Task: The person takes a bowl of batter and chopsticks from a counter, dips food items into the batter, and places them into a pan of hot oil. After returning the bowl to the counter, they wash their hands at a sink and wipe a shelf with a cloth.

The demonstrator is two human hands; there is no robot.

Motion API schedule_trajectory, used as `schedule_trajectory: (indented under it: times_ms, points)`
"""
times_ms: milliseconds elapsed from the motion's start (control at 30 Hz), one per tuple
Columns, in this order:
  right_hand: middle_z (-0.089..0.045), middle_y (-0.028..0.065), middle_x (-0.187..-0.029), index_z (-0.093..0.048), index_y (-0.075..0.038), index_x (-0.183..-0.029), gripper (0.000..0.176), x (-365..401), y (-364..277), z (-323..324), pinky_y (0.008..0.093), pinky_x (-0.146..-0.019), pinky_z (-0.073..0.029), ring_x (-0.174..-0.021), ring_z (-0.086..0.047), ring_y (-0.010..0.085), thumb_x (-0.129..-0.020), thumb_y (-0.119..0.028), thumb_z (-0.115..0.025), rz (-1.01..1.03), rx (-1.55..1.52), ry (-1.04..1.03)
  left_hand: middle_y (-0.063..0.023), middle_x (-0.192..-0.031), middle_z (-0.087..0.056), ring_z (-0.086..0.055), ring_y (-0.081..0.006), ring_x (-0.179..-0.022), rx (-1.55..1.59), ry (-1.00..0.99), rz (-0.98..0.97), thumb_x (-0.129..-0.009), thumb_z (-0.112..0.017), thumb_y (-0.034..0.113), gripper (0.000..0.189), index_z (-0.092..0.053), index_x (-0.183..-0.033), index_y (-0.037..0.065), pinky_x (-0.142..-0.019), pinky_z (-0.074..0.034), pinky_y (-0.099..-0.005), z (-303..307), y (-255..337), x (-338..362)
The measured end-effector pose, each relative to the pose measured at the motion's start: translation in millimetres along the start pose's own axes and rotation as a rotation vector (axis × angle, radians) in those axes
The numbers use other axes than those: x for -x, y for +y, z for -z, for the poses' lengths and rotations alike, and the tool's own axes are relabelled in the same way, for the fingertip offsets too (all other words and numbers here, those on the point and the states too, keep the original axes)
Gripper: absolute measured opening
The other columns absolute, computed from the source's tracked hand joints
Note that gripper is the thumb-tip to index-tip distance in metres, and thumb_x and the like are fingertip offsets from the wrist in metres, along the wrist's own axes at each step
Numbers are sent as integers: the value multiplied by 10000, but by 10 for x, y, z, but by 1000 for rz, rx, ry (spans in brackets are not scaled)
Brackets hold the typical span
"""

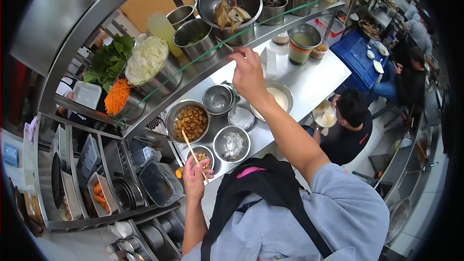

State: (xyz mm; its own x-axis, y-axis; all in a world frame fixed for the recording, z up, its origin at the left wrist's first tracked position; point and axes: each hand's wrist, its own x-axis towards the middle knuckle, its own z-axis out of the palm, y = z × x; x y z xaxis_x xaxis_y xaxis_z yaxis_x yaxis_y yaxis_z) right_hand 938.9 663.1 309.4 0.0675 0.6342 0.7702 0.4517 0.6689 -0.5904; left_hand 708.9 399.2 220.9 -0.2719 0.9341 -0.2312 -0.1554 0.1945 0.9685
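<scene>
Left hand clamps chopsticks above a small bowl. Right hand, fingertips pinched together, touches the shelf edge. Bare counter lies beyond.

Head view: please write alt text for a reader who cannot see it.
A person's left hand holds chopsticks over a small steel bowl of food pieces, while the right hand reaches up to the edge of a shelf below a large steel bowl. More steel bowls of vegetables and other food crowd the shelf and the counter.

One head-worn fisheye view, steeply downward, close over steel counter
</scene>
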Motion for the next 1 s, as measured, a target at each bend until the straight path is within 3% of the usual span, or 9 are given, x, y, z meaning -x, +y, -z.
schedule_trajectory:
  times_ms: [133,200,233,333,400,467,600,800,1000]
  points:
    - [-578,135,-1183,-673,-78,-1005,326,4,-67,31,459,-992,-379,-1191,-486,347,-741,76,-560,37,182,-36,-121,-1001,-694,-639,-107,-685,-234,-168,200,-1049,-506,183,447,-426,-1454,12,-629,-536,-229,196,-243,-217]
    - [-575,131,-1203,-676,-83,-1010,299,72,-134,263,457,-1015,-374,-1199,-496,341,-751,39,-590,97,165,75,-165,-1036,-723,-716,-218,-856,-730,-192,-214,-1031,-516,181,368,-513,-1351,-1,-776,-569,-381,60,-398,-410]
    - [-571,130,-1213,-675,-83,-1014,282,173,-49,419,443,-1048,-361,-1213,-497,334,-758,13,-609,30,152,106,-177,-938,-734,-729,-307,-858,-784,-182,-485,-996,-532,149,331,-536,-1288,-7,-810,-552,-422,-97,-380,-450]
    - [-594,147,-1120,-651,-42,-981,234,644,387,862,378,-964,-446,-1102,-574,305,-777,43,-574,-253,34,230,-218,-895,-724,-719,-380,-900,-755,-381,-140,-970,-546,149,315,-571,-1256,18,-811,-545,-449,-777,4,-603]
    - [-618,108,-1048,-642,-14,-998,193,1084,793,1052,334,-854,-495,-1004,-618,225,-825,21,-565,-598,-52,220,-258,-954,-713,-685,-451,-929,-924,-470,-176,-957,-558,169,319,-582,-1242,28,-815,-536,-496,-1106,-282,-1002]
    - [-626,100,-1009,-642,-5,-1008,176,1522,1130,1192,308,-792,-498,-921,-626,209,-853,4,-559,-680,3,217,-271,-965,-704,-668,-468,-931,-1051,-456,-246,-945,-577,222,337,-586,-1224,33,-825,-514,-538,-1532,-470,-1304]
    - [-616,21,-890,-639,-40,-1033,183,2077,1212,1481,226,-668,-439,-792,-553,84,-872,13,-572,-1081,-172,220,-253,-1019,-697,-669,-430,-973,-1120,-348,-317,-939,-598,326,357,-648,-1166,55,-849,-527,-486,-1900,-290,-1611]
    - [-606,-2,-879,-635,-52,-1013,154,2878,1142,1768,216,-659,-421,-762,-526,70,-874,-7,-586,-1202,-152,225,-178,-928,-714,-677,-395,-888,-1592,-705,-291,-906,-596,294,216,-737,-938,134,-789,-536,-503,-773,-269,-1714]
    - [-624,16,-868,-636,-53,-976,82,3312,1019,1497,249,-645,-461,-711,-559,99,-904,-65,-598,-1321,-285,-214,-176,-991,-721,-669,-362,-980,-1799,-856,-163,-886,-647,412,341,-753,-964,97,-864,-532,-480,-508,-965,-1408]
